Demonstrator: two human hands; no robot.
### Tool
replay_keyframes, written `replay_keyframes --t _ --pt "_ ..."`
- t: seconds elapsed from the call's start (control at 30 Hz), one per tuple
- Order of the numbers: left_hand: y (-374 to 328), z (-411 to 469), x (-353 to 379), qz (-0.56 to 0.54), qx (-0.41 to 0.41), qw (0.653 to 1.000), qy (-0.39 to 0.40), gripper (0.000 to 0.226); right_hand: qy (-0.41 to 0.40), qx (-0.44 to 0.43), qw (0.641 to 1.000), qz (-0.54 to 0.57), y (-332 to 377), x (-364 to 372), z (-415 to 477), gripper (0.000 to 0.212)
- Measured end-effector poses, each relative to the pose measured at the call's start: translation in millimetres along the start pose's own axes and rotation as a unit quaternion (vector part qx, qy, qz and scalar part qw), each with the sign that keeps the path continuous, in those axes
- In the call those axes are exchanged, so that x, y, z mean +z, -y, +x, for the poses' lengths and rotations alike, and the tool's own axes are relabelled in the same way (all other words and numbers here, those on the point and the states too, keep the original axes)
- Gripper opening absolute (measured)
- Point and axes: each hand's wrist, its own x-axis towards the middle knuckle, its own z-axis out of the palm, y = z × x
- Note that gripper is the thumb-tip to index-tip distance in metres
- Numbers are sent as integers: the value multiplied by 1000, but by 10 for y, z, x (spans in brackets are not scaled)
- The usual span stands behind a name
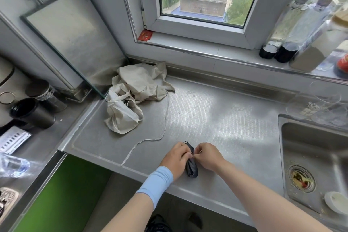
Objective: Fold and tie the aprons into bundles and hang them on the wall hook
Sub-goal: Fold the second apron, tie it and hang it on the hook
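A dark apron rolled into a small tight bundle [192, 168] lies on the steel counter [226, 118] near its front edge. My left hand [176, 158] grips the bundle from the left, and my right hand [207, 155] pinches at its middle from the right; the fingertips of both meet over it. A crumpled beige apron [135, 88] sits in a heap at the back left of the counter. Its long white tie string [162, 133] trails forward across the counter to the front edge.
A sink [310, 156] with a drain and a small white dish lies to the right. Bottles stand on the window sill [293, 32] at the right. Black jars [32, 113] and a plastic bottle stand on the lower counter at left. A glass panel leans at the back left.
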Motion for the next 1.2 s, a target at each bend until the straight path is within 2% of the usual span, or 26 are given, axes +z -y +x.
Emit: replay_keyframes --t 0.13,0.27,0.33,0.43,0.6,0.83,1.03,1.2 --pt "-30 151 -5 52 -2 998 40 15 -30 -6 999 33 13 45 -92 14" --pt "-32 192 -46 36 -47 998 19 14 -60 -38 995 72 66 -16 -182 11" --pt "-37 189 -60 18 -68 997 -9 15 -47 -52 991 116 86 -57 -239 14" --pt "-36 162 -79 -17 -79 996 -21 16 -36 -60 986 148 93 -106 -276 3" --pt "-13 148 -112 -28 -111 993 -34 17 -24 -55 986 158 115 -100 -222 16" --pt "112 14 -56 -18 -59 996 -58 15 63 30 956 286 237 -119 -263 11" --pt "128 -30 -11 -29 -53 996 -58 15 46 51 957 283 290 -99 -238 14" --pt "97 3 32 31 -50 997 -56 21 29 6 973 227 281 -109 -253 12"
